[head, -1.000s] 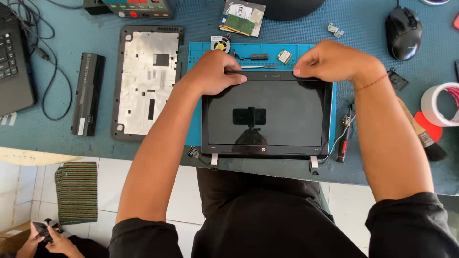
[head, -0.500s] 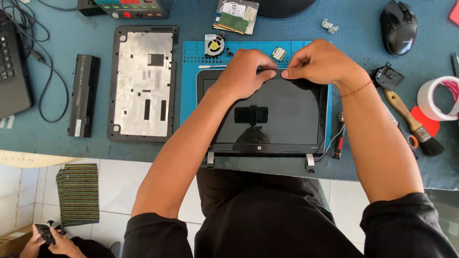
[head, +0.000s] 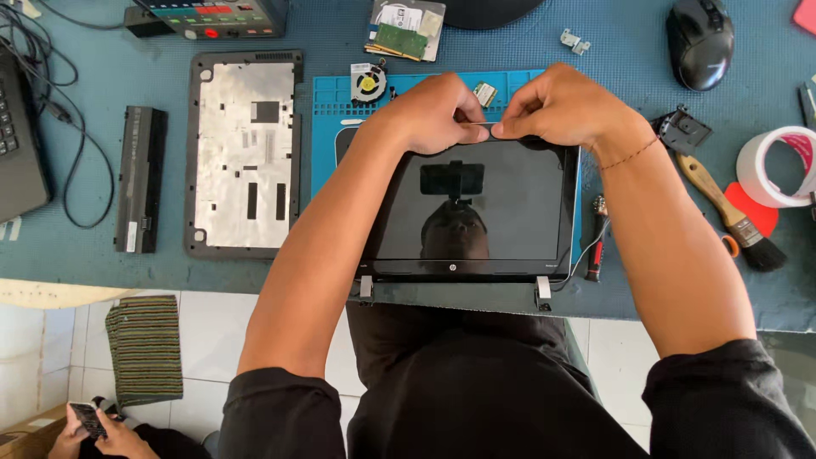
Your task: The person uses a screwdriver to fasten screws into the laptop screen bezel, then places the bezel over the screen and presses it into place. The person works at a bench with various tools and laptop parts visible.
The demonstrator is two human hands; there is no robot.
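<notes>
Both hands, left hand [head: 433, 110] and right hand [head: 557, 106], pinch the top edge of the laptop screen panel [head: 472, 212] on the blue mat [head: 327, 127].

Worktop: a table covered with a blue-grey textured mat [head: 102, 259], its pale front edge [head: 51, 293] visible at lower left. Floor: white square ceramic tiles [head: 212, 340] with thin dark grout lines. A striped green-and-brown woven floor mat [head: 144, 348] lies on the tiles beside the table. Lighting even and bright.
</notes>
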